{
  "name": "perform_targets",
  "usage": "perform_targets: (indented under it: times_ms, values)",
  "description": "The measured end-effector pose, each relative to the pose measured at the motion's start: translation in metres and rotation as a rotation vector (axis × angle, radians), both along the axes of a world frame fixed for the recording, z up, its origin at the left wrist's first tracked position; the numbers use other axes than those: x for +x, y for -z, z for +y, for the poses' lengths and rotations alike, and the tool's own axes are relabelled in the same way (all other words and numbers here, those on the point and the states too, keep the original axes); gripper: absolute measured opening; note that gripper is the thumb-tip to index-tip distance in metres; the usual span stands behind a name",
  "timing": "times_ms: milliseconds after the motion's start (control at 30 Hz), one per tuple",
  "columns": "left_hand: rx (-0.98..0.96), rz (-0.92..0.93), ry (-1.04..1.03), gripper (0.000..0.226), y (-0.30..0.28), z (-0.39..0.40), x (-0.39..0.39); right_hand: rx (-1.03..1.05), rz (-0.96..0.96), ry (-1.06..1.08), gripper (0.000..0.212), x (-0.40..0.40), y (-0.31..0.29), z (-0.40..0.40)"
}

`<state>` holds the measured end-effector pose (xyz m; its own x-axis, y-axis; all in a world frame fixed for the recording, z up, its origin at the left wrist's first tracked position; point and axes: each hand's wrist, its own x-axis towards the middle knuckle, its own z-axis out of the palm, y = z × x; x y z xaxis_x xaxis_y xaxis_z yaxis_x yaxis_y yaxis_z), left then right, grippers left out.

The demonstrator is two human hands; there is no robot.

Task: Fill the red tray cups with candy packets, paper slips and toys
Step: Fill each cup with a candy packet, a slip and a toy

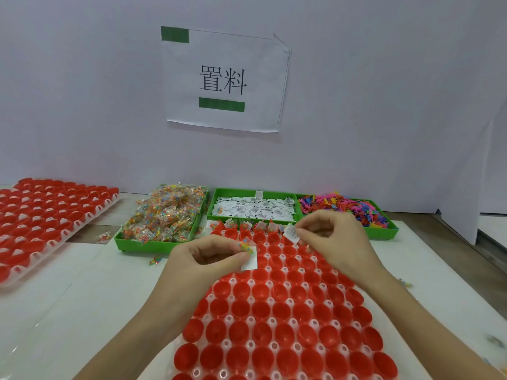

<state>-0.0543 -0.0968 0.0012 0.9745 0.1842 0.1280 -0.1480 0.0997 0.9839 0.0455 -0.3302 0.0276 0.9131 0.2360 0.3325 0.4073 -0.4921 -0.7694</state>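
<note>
A tray of red cups lies in front of me; its farthest row holds packets and slips, the nearer cups look empty. My left hand pinches a candy packet together with a white paper slip over the tray's far left part. My right hand pinches another paper slip just above the far rows. Behind the tray stand three green bins: candy packets, paper slips and coloured toys.
A second tray of red cups lies at the far left. Loose candy packets lie on the white table near the bins. A paper sign hangs on the back wall. A white partition stands at right.
</note>
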Motion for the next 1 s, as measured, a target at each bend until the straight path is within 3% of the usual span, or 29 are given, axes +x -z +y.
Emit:
perform_targets:
  times_ms: [200,500,667,833,933,1000]
  values:
    - [-0.032,0.004,0.042,0.037,0.004,0.006,0.003,-0.03,0.06,0.112,0.005,0.087,0.004,0.014]
    - [0.084,0.004,-0.016,0.027,0.007,0.012,0.008,0.288,0.258,0.078,0.022,0.151,0.007,-0.026]
    - [0.096,0.018,-0.019,0.03,0.01,0.011,0.01,-0.125,0.14,0.319,0.02,0.167,0.01,-0.061]
    - [0.118,0.008,-0.018,0.032,0.012,0.011,0.011,-0.532,0.082,0.169,0.011,0.168,0.016,-0.06]
    - [0.132,0.01,-0.02,0.034,0.012,0.012,0.012,-0.647,0.051,0.184,0.007,0.172,0.024,-0.052]
    - [0.12,-0.001,-0.009,0.033,0.012,0.013,0.011,-0.703,0.085,0.191,0.015,0.175,0.029,-0.051]
